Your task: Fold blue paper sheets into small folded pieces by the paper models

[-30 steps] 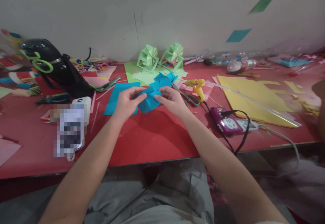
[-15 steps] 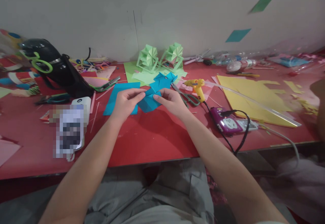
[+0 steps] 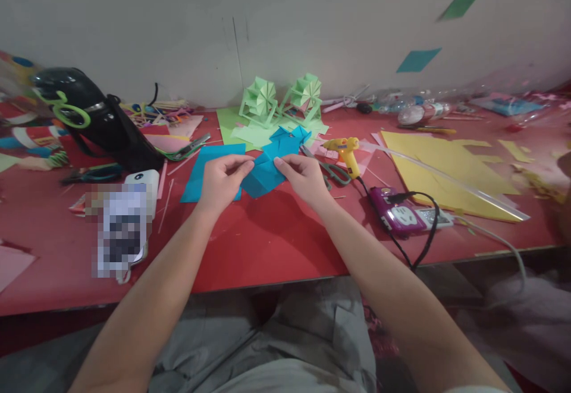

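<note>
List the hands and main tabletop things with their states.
Blue paper: folded, handheld
Left hand: pinching blue paper
Right hand: pinching blue paper
Glue gun: unheld, cord attached
Purple power strip: plug inserted
Yellow paper: lying flat
Clear strip: lying across yellow paper
Green paper models: standing

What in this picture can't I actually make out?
All in the head view:
Far side of the folded blue paper: faces away from the camera.
Part of the flat blue sheet: hidden behind the left hand.
The pixelated patch: blocks cover its details.
Any print on the plastic bottle: too small and blurred.
</note>
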The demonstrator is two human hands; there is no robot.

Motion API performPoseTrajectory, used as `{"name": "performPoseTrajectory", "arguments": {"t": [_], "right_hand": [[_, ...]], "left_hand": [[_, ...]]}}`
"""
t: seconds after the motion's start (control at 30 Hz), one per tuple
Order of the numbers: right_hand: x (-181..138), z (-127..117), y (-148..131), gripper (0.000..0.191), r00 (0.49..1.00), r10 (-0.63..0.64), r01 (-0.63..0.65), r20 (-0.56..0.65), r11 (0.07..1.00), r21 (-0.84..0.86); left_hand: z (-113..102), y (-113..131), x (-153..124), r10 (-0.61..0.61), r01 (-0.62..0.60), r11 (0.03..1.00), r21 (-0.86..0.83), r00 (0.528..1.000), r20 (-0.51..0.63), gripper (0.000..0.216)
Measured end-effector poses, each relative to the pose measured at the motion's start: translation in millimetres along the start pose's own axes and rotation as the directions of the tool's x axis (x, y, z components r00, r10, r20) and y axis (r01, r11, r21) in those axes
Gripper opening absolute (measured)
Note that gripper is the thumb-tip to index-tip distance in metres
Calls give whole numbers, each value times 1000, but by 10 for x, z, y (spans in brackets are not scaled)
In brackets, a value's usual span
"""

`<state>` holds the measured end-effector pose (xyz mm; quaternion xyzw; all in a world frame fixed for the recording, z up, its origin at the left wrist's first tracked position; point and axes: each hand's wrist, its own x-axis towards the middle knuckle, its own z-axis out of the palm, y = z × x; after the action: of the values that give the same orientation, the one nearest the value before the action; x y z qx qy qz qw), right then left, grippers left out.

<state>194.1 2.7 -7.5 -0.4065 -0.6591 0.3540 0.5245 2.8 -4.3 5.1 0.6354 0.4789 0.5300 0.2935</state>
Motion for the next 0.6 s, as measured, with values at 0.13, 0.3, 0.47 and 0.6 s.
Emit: {"name": "performPoseTrajectory", "arguments": {"t": [0.13, 0.3, 0.47, 0.6], "right_hand": [[-15, 32, 16, 45, 997, -30, 27, -70, 999, -43], [-9, 22, 8, 48, 998, 60, -60, 3, 997, 43], [12, -5, 23, 50, 992, 121, -124, 48, 990, 67], [26, -24, 44, 49, 993, 114, -115, 21, 991, 63]], "left_hand": [[9, 20, -11, 28, -28, 998, 58, 1000, -2, 19], [-2, -5, -14, 35, -33, 998, 57, 999, -21, 21], [-5, 1, -9, 3, -2, 998, 62, 1000, -23, 22], [3, 21, -3, -23, 24, 998, 56, 1000, -20, 22]]}}
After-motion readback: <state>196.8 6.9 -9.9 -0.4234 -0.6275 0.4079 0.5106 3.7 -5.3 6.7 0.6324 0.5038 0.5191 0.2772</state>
